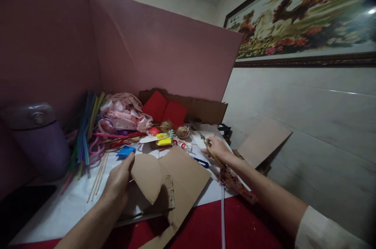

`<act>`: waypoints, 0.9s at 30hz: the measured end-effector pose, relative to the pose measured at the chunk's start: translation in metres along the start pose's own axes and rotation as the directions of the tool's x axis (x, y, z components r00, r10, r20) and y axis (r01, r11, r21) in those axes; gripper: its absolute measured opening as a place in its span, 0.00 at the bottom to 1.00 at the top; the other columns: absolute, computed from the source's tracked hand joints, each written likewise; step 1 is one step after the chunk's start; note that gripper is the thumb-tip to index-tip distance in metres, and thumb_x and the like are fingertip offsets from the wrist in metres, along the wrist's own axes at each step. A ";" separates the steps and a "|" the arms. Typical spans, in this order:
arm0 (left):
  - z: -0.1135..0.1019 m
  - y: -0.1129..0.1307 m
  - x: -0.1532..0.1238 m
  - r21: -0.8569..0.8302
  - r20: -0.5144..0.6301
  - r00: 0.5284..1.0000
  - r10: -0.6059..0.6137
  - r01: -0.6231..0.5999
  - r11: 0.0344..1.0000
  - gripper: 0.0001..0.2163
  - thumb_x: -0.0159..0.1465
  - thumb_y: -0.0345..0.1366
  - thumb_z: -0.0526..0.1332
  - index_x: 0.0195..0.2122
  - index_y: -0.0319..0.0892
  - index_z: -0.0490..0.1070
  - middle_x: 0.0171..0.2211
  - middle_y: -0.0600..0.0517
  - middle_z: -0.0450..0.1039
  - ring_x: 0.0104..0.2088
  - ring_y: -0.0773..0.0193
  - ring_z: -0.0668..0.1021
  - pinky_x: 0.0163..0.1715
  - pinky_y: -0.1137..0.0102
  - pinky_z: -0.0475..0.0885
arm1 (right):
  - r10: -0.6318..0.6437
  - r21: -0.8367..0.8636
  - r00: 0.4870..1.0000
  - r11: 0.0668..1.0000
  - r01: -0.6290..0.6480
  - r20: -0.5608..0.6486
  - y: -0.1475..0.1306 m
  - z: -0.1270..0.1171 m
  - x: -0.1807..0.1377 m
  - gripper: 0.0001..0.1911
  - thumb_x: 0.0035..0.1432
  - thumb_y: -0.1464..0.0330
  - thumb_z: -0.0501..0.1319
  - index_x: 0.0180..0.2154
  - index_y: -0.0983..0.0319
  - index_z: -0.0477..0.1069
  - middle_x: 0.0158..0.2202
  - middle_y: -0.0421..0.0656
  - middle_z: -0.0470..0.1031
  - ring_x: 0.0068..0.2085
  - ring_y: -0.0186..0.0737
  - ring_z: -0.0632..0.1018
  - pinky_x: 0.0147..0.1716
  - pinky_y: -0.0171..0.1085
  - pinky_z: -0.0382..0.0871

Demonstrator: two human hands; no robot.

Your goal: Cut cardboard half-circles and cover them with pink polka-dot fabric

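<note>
My left hand (119, 182) grips a cut cardboard piece (148, 174) with a rounded top and a pointed lower end, thumb at its upper left edge. Behind and below it lies a larger sheet of cardboard (188, 178) with cut edges. My right hand (219, 150), to the right over the white paper, is closed round what look like scissors (212, 153), with brownish-yellow handles and a dark metal tip pointing away from me. A blue-handled utility knife (201, 162) lies just left of this hand. Below the right wrist rests a flower-patterned cloth strip (236, 184).
Pipe cleaners (85, 127), pink fabric (125, 112), thin wooden sticks (98, 176), twine balls (183, 131), red sheets (164, 110) and a blue packet (126, 152) crowd the back. A purple bottle (41, 139) stands left. Pink panels (164, 45) rise behind.
</note>
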State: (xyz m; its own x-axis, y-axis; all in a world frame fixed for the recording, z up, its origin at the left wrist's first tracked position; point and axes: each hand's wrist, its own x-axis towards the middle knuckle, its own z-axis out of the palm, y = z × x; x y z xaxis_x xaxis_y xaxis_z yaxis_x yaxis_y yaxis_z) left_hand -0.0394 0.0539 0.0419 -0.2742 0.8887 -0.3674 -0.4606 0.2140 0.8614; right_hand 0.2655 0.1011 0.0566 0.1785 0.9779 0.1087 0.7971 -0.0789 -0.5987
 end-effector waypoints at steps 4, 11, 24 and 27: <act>0.001 0.000 -0.002 0.020 0.051 0.997 -0.059 0.058 0.998 0.08 0.56 0.38 0.64 0.29 0.37 0.75 0.22 0.51 0.75 0.17 0.66 0.74 0.15 0.74 0.65 | -0.138 -0.122 0.982 0.981 0.154 0.130 -0.021 0.017 -0.019 0.19 0.44 0.67 0.71 0.39 0.63 0.71 0.36 0.42 0.75 0.41 0.44 0.75 0.41 0.43 0.67; 0.001 0.001 -0.002 -0.041 0.159 0.978 -0.135 0.143 0.989 0.07 0.60 0.36 0.60 0.31 0.38 0.73 0.24 0.50 0.74 0.21 0.61 0.77 0.21 0.67 0.73 | -0.154 -0.063 0.961 0.983 0.173 0.229 -0.036 0.032 -0.019 0.11 0.56 0.65 0.63 0.39 0.64 0.70 0.38 0.43 0.73 0.40 0.42 0.74 0.42 0.45 0.67; -0.001 0.034 -0.011 -0.364 0.193 0.975 0.109 -0.032 0.931 0.11 0.66 0.35 0.53 0.31 0.41 0.73 0.24 0.55 0.78 0.23 0.68 0.78 0.24 0.74 0.74 | -0.121 0.652 0.991 0.746 0.132 -0.062 -0.046 -0.029 -0.014 0.26 0.36 0.61 0.70 0.38 0.61 0.64 0.29 0.40 0.73 0.28 0.42 0.76 0.27 0.38 0.70; -0.001 0.031 -0.010 -0.307 0.214 0.974 0.070 -0.001 0.952 0.09 0.64 0.33 0.55 0.30 0.38 0.73 0.22 0.52 0.77 0.20 0.66 0.77 0.18 0.74 0.71 | -0.078 0.680 0.950 0.680 0.272 -0.302 -0.047 -0.050 -0.008 0.29 0.33 0.61 0.72 0.38 0.58 0.62 0.31 0.38 0.70 0.30 0.40 0.74 0.31 0.39 0.70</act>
State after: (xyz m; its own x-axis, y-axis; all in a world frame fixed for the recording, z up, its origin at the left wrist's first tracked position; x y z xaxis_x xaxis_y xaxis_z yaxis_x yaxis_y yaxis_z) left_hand -0.0520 0.0507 0.0719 -0.1189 0.9677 -0.2223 -0.6972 0.0780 0.7126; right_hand 0.2553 0.0871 0.1230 0.2817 0.8767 0.3899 0.1984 0.3444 -0.9176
